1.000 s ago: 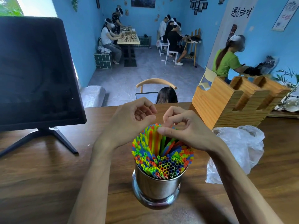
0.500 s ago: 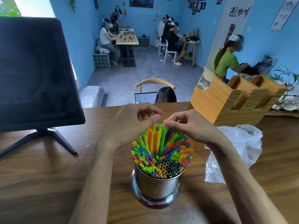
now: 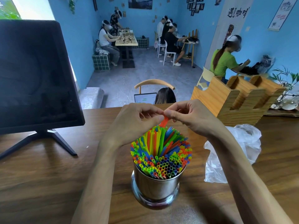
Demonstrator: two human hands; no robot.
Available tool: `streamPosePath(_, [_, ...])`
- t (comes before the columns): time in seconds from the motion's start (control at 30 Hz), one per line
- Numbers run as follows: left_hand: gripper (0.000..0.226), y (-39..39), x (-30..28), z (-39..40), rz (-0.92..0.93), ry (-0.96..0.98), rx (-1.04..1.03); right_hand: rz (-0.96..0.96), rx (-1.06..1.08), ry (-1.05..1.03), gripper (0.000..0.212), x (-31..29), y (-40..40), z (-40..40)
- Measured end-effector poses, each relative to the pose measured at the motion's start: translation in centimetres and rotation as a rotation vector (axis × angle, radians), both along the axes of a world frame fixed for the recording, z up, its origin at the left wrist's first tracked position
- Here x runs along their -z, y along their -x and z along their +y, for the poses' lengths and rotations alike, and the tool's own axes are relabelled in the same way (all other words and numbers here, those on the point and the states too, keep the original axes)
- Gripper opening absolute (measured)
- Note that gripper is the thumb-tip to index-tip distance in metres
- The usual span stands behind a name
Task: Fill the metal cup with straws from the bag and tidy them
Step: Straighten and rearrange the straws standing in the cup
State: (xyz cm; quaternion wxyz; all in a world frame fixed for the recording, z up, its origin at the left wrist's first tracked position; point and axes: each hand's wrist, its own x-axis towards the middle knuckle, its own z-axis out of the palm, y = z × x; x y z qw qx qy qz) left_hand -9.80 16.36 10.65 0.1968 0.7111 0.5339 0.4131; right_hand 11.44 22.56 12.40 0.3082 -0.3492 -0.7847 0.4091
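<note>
Steel-walled metal cup (image 3: 156, 183) standing upright on the wooden tabletop (image 3: 40, 183), packed with straws (image 3: 160, 152) in green, yellow, orange, red and blue whose open ends fan out above the rim. Left hand (image 3: 135, 122) and right hand (image 3: 192, 118) meet above the far side of the bundle, fingers curled; the thumb and forefinger tips of both pinch the top of one orange straw (image 3: 164, 122), which stands higher than its neighbours while its lower part remains among them. Neither hand touches the cup. Clear plastic bag (image 3: 233, 152), crumpled, lies on the tabletop just right of the cup, partly behind the right forearm. Wooden holder (image 3: 229, 101) stands behind the bag; dark monitor (image 3: 34, 75) on a stand occupies the left.
</note>
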Motion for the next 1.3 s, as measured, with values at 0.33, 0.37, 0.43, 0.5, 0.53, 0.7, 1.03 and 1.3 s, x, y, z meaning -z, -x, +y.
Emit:
streamPosePath(0.33, [0.014, -0.2, 0.4, 0.5, 0.026, -0.011, 0.006, 0.166, -0.013, 0.045, 0.025, -0.5, 0.2, -0.2])
streamPosePath(0.37, [0.016, -0.2, 0.4, 0.5, 0.019, -0.007, 0.000, 0.184, -0.010, 0.053, 0.026, -0.5, 0.2, -0.2])
streamPosePath(0.43, [0.017, -0.1, 0.5, 0.5, -0.005, -0.002, -0.002, 0.238, -0.010, 0.089, 0.027, -0.4, 0.3, -0.3])
streamPosePath(0.5, [0.016, -0.2, 0.5, 0.4, -0.060, 0.019, 0.005, 0.310, -0.002, 0.135, 0.028, -0.3, 0.4, -0.5])
streamPosePath(0.53, [0.015, -0.2, 0.5, 0.4, -0.089, 0.033, 0.009, 0.345, 0.002, 0.161, 0.029, -0.2, 0.4, -0.6])
streamPosePath(0.7, [0.016, -0.6, 0.2, 0.1, -0.200, 0.063, 0.048, 0.512, 0.030, 0.284, 0.027, 0.0, 1.0, -1.0])
streamPosePath(1.03, [0.018, -1.0, -0.8, -0.1, -0.386, -0.065, -0.030, 0.620, -0.011, 0.259, 0.029, 0.1, 1.4, -1.0])
streamPosePath(1.3, [0.010, -1.7, -3.2, 0.8, -0.577, -0.207, -0.043, 0.370, -0.063, 0.144, 0.028, 0.5, 3.0, -2.0])
